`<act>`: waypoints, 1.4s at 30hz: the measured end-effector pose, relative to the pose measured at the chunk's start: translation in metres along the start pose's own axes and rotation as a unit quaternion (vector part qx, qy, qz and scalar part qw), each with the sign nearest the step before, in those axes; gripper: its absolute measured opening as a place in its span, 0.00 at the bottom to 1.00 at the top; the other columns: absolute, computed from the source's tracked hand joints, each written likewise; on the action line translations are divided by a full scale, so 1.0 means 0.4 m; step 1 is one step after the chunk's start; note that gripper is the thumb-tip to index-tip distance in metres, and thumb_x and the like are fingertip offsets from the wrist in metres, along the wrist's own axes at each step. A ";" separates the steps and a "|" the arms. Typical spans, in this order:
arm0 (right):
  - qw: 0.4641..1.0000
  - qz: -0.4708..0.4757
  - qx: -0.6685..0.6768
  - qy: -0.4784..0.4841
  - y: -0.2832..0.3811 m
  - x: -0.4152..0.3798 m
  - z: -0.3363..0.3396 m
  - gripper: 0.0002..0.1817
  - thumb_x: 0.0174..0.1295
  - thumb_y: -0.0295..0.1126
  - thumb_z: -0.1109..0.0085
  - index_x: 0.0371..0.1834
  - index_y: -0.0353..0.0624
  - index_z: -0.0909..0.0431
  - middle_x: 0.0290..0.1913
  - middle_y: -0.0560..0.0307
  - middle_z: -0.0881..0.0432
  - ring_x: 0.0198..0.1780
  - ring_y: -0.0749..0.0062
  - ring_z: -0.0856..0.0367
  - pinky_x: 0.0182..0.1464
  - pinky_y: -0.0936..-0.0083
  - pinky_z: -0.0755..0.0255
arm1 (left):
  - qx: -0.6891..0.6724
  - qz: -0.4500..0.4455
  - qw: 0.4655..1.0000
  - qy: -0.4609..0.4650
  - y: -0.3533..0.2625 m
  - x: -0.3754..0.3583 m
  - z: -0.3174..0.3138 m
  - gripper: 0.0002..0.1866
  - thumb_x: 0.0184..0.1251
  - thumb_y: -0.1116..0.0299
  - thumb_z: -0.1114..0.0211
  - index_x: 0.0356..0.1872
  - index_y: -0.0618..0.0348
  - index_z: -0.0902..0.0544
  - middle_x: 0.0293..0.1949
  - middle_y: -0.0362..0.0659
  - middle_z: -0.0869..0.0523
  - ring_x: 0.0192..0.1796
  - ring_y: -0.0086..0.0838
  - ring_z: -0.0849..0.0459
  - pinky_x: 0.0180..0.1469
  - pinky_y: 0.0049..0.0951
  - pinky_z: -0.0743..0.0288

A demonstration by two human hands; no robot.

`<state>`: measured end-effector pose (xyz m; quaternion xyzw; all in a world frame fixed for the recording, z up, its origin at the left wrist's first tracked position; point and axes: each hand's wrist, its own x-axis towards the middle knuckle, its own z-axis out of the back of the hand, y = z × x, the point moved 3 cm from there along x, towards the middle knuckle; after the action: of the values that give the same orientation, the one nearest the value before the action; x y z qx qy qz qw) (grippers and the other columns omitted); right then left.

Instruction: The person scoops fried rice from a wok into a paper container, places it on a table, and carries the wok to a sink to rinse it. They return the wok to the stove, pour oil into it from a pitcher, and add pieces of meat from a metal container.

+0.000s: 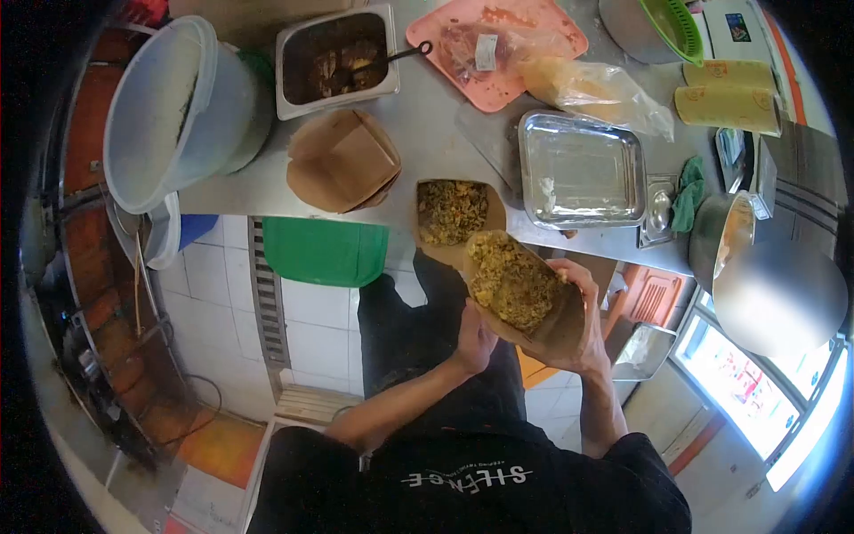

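Note:
A brown paper takeaway box (519, 287) filled with a yellow-green, crumbly food is held in front of my body, tilted toward me. My left hand (479, 338) grips its near left side from below. Wrapped around the right end of the box, my right hand (583, 307) has its thumb up at the rim. Just beyond, at the counter's front edge, sits a second paper box (494, 212) with similar food; the held box overlaps its near corner. To the left on the counter is a stack of unfilled paper boxes (342, 162).
A steel pan with dark contents and a ladle (391, 62) stands behind the stack, beside a large plastic tub (160, 116). A pink tray (498, 96) carries bagged food. Rightward are a steel tray (583, 216), a green cloth (689, 194) and a pot. Below the edge sits a green bin (325, 252).

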<state>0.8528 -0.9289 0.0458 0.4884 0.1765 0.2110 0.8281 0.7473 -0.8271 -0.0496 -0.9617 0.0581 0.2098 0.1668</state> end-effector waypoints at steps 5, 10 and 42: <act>0.884 -0.036 0.460 -0.075 -0.146 -0.046 -0.044 0.26 0.58 0.36 0.37 0.58 0.51 0.38 0.66 0.42 0.39 0.64 0.52 0.34 0.62 0.58 0.33 | 0.365 -0.150 0.916 0.068 -0.133 -0.014 -0.061 0.41 0.71 0.41 0.65 0.69 0.72 0.44 0.70 0.56 0.38 0.73 0.40 0.41 0.71 0.31 0.50; 0.879 0.143 0.448 -0.078 -0.149 -0.028 -0.116 0.18 0.68 0.41 0.50 0.59 0.60 0.37 0.66 0.39 0.39 0.64 0.51 0.33 0.62 0.59 0.32 | 0.402 -0.173 0.892 0.111 -0.217 -0.042 -0.135 0.43 0.71 0.40 0.65 0.69 0.77 0.45 0.72 0.60 0.47 0.76 0.44 0.50 0.74 0.36 0.58; 0.929 -0.275 0.120 -0.214 -0.261 -0.452 -0.046 0.28 0.45 0.29 0.29 0.53 0.44 0.25 0.49 0.60 0.23 0.51 0.69 0.25 0.54 0.69 0.29 | 0.453 -0.314 0.833 -0.041 -0.283 0.172 0.194 0.42 0.37 0.59 0.19 0.56 0.62 0.29 0.52 0.51 0.24 0.58 0.45 0.26 0.60 0.40 0.32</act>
<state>0.7086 -1.0551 -0.0391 0.5502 0.1466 -0.1577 0.8068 0.8004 -0.6969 -0.1116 -0.7352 -0.1652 0.1358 0.6432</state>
